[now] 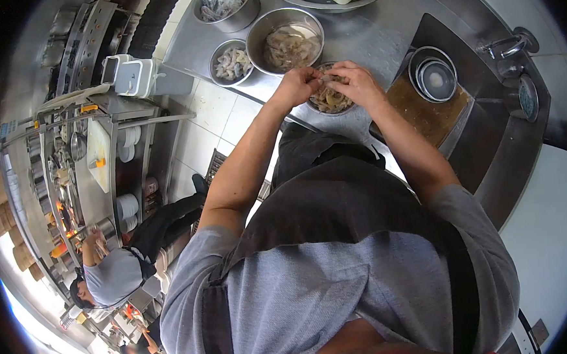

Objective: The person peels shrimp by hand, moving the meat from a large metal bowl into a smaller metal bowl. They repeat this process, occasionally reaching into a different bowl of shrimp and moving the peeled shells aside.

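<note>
Fingers of left hand (pixel 298 84) and right hand (pixel 358 85) pinched a shrimp (pixel 325 79) above a small bowl (pixel 331 112) by the counter's (pixel 369 42) front edge, a larger bowl (pixel 257 34) close behind and the sink (pixel 488 132) to the right.

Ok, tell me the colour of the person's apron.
Black; the apron shows best in the head view.

Steel tabletop (pixel 379 38) runs across twelve o'clock, sink (pixel 488 119) sunk in at two. Pale tiled floor (pixel 208 116) at eleven, a loaded metal rack (pixel 68 158) at nine, a co-worker (pixel 117 275) beside it, daylight flooding in at seven.
</note>
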`<state>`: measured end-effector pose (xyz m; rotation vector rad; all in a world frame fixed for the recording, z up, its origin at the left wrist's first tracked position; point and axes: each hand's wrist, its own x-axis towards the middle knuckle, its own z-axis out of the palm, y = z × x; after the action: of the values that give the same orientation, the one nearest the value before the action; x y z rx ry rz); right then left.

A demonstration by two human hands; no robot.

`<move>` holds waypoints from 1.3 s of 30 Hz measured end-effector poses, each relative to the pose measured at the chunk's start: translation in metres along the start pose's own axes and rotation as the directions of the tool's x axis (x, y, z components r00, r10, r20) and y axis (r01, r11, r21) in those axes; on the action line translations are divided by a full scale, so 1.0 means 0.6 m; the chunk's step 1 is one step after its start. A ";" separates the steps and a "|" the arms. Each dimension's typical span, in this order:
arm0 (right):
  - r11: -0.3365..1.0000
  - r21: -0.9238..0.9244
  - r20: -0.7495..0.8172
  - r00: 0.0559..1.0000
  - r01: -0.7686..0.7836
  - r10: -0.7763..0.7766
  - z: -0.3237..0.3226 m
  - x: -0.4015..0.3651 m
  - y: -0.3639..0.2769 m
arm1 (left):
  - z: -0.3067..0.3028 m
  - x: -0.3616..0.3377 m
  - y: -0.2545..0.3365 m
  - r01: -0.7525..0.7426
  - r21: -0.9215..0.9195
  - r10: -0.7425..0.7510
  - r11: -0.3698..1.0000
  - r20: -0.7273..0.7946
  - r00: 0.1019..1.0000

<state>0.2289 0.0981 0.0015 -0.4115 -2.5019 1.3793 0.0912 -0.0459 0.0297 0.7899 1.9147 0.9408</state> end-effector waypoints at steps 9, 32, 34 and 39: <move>0.990 0.050 0.075 0.989 -0.132 0.128 -0.003 -0.004 0.019 | -0.005 0.003 0.001 -0.016 0.268 0.011 0.963 0.020 1.000; 0.992 -0.120 0.005 1.000 -0.026 0.027 0.000 -0.010 0.007 | 0.022 0.023 -0.005 -0.207 0.324 0.191 0.923 0.078 0.978; 0.985 -0.172 -0.006 1.000 -0.011 0.010 0.004 -0.014 0.010 | 0.017 0.011 0.009 -0.153 0.264 0.137 0.952 0.078 0.988; 0.981 -0.077 0.040 0.983 -0.178 0.181 -0.001 -0.007 -0.006 | 0.002 0.012 -0.005 -0.020 0.128 0.016 0.992 0.033 0.999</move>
<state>0.2328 0.0953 0.0048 -0.6414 -2.6151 1.3782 0.0885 -0.0411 0.0241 0.8933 1.9581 0.8167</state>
